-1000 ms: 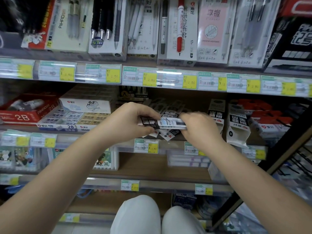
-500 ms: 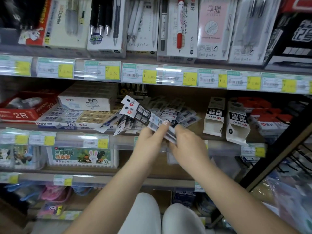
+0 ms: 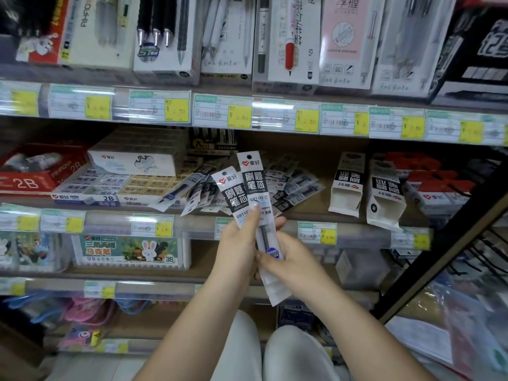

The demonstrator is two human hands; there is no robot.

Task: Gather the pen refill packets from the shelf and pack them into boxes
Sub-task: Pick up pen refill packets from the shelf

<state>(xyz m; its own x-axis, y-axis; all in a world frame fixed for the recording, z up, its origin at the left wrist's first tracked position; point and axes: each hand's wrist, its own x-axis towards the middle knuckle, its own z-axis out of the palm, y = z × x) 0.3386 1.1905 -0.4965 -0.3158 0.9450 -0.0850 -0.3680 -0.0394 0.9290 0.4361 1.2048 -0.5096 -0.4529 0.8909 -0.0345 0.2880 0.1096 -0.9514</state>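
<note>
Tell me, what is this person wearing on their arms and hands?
Nothing that shows. Both forearms are bare right down to the bottom edge of the picture, with no sleeve, watch or bracelet in view. The left hand and the right hand wear no gloves and no rings that I can see. One left fingernail looks pale and glossy.

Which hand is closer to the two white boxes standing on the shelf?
Right. The right hand is below and left of the white boxes, holding the lower end of the packets. The left hand grips them from the far side, farther left.
</note>
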